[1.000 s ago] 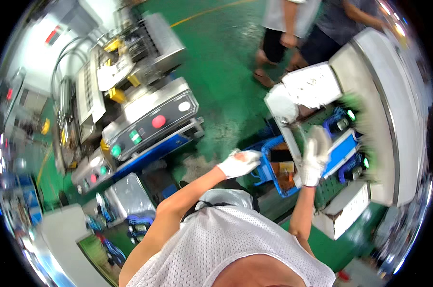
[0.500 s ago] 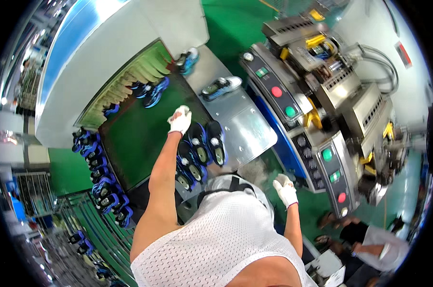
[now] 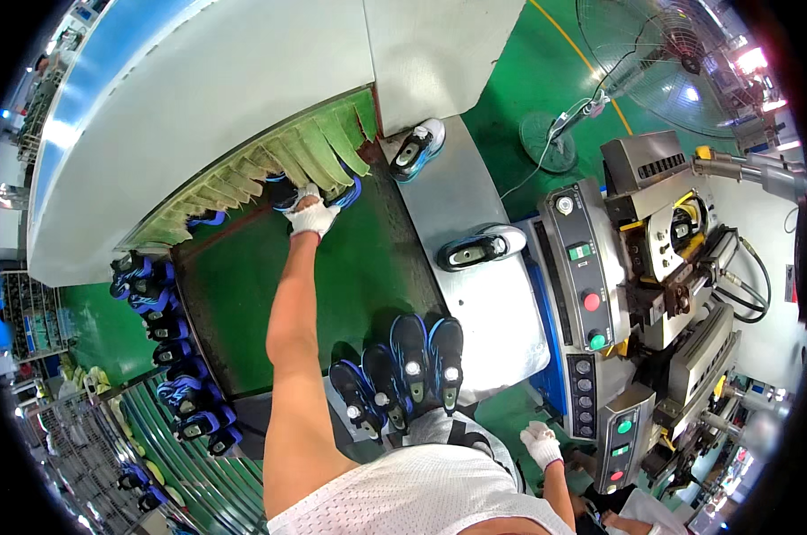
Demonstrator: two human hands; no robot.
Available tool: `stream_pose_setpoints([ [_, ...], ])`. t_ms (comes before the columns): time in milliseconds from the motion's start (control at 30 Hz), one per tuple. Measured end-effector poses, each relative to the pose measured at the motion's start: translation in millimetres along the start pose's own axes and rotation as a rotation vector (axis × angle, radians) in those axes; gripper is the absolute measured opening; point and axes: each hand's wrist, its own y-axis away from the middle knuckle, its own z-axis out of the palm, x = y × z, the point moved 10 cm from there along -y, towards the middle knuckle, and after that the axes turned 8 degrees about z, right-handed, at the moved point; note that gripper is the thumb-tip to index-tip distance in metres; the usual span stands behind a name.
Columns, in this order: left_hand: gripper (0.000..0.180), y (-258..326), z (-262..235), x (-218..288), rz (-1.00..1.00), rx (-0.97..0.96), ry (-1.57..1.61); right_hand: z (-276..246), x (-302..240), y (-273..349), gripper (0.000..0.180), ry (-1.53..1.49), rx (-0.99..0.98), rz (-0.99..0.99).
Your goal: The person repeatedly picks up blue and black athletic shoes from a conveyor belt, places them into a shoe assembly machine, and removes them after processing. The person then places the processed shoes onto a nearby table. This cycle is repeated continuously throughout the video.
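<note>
My left hand (image 3: 312, 217), in a white glove with bare fingertips, reaches across the dark green belt (image 3: 252, 294) to the strip curtain. Its thumb stands apart from its fingers, which touch a black and blue shoe (image 3: 281, 193) partly under the strips. Another blue-edged shoe (image 3: 348, 193) sits just right of the hand. My right hand (image 3: 542, 444), gloved the same way, hangs low at my right side beside the machine, empty, with loosely bent fingers. Several dark shoes (image 3: 409, 348) stand in a row in front of my body.
Two shoes with pale parts, one farther (image 3: 418, 150) and one nearer (image 3: 482, 248), rest on the metal side plate (image 3: 497, 312). A machine with a button panel (image 3: 582, 267) stands right. Shoes (image 3: 185, 392) line the belt's left side. A fan (image 3: 555, 143) stands behind; a person (image 3: 635, 513) is at lower right.
My left hand has moved farther out over the belt, reaching the shoes at the curtain. My right hand stays low at my side. The view has shifted.
</note>
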Motion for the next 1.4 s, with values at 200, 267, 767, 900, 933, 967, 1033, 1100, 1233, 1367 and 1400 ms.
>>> stream_pose_setpoints([
  [200, 0.062, 36.1, -22.6, 13.5, 0.08, -0.004, 0.281, -33.7, -89.7, 15.0, 0.055, 0.049, 0.073, -0.101],
  [267, 0.062, 64.6, -24.9, 29.2, 0.215, -0.029, 0.232, -48.8, -136.1, 19.7, 0.052, 0.12, 0.142, -0.213],
  [767, 0.06, 211.4, -210.7, 378.8, 1.334, -0.756, 0.222, -112.5, -470.5, 89.5, 0.067, -0.098, -0.055, -1.171],
  [900, 0.061, 217.2, -193.9, 502.2, 1.572, -0.983, 0.257, -175.0, -380.2, 65.0, 0.078, -0.445, -0.048, -0.963],
  [933, 0.062, 220.3, -204.1, 529.4, 1.614, -0.957, 0.246, -181.3, -360.6, 71.2, 0.076, -0.481, -0.2, -0.834],
  [967, 0.062, 214.5, -237.3, 550.5, 1.616, -0.791, 0.254, -177.4, -354.7, 77.2, 0.074, -0.467, -0.289, -0.811],
  [1033, 0.064, 191.8, -258.7, 618.7, 1.57, -0.635, 0.329, -180.2, -309.1, 79.1, 0.069, -0.647, -0.396, -0.67],
  [1100, 0.065, 146.2, -248.0, 680.8, 1.409, -0.551, 0.397, -186.7, -260.3, 83.1, 0.066, -0.82, -0.498, -0.59],
  [1233, 0.072, 67.9, -179.6, 783.2, 1.275, -0.367, 0.291, -179.8, -203.4, 54.6, 0.067, -1.463, -0.656, -0.71],
  [1367, 0.083, 35.1, -79.3, 850.2, 1.207, -0.43, 0.142, -166.7, -141.5, 36.8, 0.058, -1.69, -0.517, -0.436],
  [1400, 0.08, 17.4, -48.3, 850.5, 1.25, -0.369, 0.186, -190.6, -142.9, 57.8, 0.062, -1.782, -0.53, -0.477],
])
